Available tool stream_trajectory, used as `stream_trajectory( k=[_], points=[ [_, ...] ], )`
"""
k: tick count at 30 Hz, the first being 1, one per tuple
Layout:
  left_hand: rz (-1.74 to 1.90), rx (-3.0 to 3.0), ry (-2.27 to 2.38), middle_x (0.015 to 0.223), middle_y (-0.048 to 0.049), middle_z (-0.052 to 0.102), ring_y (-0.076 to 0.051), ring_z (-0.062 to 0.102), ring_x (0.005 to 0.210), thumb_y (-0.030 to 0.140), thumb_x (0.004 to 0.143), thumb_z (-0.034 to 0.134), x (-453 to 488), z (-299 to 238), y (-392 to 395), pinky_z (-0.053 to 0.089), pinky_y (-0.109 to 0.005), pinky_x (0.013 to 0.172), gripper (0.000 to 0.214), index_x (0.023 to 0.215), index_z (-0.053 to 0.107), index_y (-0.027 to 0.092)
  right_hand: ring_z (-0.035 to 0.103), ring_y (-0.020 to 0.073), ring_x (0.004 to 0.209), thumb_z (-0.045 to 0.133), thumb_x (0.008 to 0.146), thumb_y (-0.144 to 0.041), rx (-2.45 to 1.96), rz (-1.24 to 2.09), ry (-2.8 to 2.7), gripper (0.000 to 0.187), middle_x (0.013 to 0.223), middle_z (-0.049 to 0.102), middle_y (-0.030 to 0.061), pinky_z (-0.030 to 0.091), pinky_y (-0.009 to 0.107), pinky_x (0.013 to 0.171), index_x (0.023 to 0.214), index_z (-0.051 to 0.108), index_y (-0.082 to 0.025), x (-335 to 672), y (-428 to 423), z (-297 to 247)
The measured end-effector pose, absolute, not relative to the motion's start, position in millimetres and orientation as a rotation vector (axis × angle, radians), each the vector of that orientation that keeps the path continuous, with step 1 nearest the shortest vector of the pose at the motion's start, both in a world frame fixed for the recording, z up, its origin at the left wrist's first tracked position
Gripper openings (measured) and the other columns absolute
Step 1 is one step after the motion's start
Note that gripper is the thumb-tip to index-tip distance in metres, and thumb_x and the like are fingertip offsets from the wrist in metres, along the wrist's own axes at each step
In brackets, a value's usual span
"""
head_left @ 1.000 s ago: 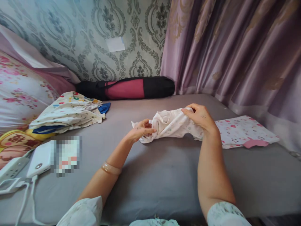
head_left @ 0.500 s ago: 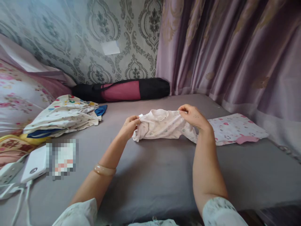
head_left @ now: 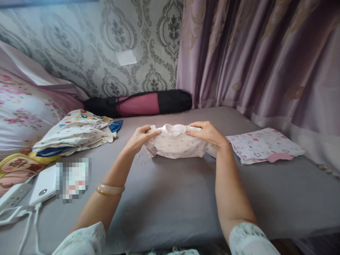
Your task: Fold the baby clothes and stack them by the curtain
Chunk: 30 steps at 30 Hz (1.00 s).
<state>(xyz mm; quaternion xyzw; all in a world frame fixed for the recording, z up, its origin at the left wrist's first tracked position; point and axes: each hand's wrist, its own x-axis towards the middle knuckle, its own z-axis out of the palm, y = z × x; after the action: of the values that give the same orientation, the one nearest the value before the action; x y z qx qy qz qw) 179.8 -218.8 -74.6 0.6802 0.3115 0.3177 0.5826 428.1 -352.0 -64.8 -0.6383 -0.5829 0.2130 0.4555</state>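
Note:
A small white baby garment (head_left: 175, 145) with a tiny print lies on the grey bed sheet (head_left: 170, 198) in front of me. My left hand (head_left: 140, 137) pinches its top edge on the left. My right hand (head_left: 205, 132) pinches the same edge on the right. Between the two hands the ruffled neckline is stretched out and lifted slightly, while the lower part rests on the sheet.
A folded pink-printed cloth (head_left: 264, 145) lies to the right. A pile of printed clothes (head_left: 75, 131) sits at the left beside floral pillows (head_left: 23, 113). A black and red rolled bag (head_left: 140, 102) lies against the wall. White chargers with cables (head_left: 29, 191) lie front left. Purple curtains (head_left: 265, 60) hang at right.
Both hands have shifted along the garment to its top edge and spread it flat. The crumpled cloth now lies smoother and nearer the far side of the bed.

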Motion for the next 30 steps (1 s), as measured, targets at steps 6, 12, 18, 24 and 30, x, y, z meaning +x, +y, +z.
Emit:
stream_trajectory(
  k=[6,12,18,24,30],
  points=[
    [0.767,1.572,0.722,0.054,0.0034,0.050,-0.007,0.043,0.049,0.048,0.063,0.078,191.6,-83.5,-220.5,0.027,-0.020,0.046,0.040,0.057,0.056,0.015,0.046,0.0120,0.060,0.061,0.077,-0.045,-1.559,0.477,-1.356,0.032,0.059,0.051,-0.0043,0.032,0.025,0.056,0.059,0.057,-0.019,423.6,-352.3,-62.9],
    [0.718,1.535,0.748,0.058,0.0008,0.057,-0.009,0.047,0.050,0.049,0.065,0.075,191.9,-90.3,-211.9,0.030,-0.021,0.046,0.037,0.064,0.061,0.015,0.027,0.0091,0.054,0.057,0.077,-0.051,-1.663,0.502,-1.323,0.044,0.055,0.028,-0.0057,0.018,0.026,0.051,0.054,0.033,-0.022,427.6,-347.3,-70.1],
    [0.613,1.723,0.760,0.055,0.0026,0.053,-0.007,0.044,0.048,0.049,0.066,0.075,167.7,-74.9,-194.9,0.026,-0.020,0.045,0.036,0.063,0.061,0.016,0.020,0.0084,0.053,0.063,0.071,-0.060,-1.844,0.359,-1.342,0.057,0.055,0.019,-0.0064,0.013,0.026,0.049,0.055,0.023,-0.023,430.6,-344.7,-77.0],
    [0.563,1.879,0.665,0.066,-0.0006,0.062,-0.011,0.053,0.057,0.046,0.065,0.076,136.3,-31.9,-192.7,0.037,-0.022,0.052,0.030,0.075,0.069,0.018,0.021,0.0077,0.052,0.061,0.074,-0.065,-1.771,0.314,-1.511,0.060,0.055,0.021,-0.0067,0.014,0.026,0.048,0.055,0.024,-0.022,423.9,-348.5,-46.0],
    [0.625,2.070,0.669,0.063,-0.0005,0.059,-0.013,0.055,0.061,0.045,0.065,0.075,109.6,20.9,-211.9,0.037,-0.022,0.051,0.027,0.070,0.069,0.019,0.032,0.0077,0.051,0.065,0.074,-0.064,-1.663,0.402,-1.717,0.053,0.053,0.034,-0.0059,0.020,0.025,0.048,0.054,0.042,-0.020,413.1,-361.8,16.8]
  ],
)
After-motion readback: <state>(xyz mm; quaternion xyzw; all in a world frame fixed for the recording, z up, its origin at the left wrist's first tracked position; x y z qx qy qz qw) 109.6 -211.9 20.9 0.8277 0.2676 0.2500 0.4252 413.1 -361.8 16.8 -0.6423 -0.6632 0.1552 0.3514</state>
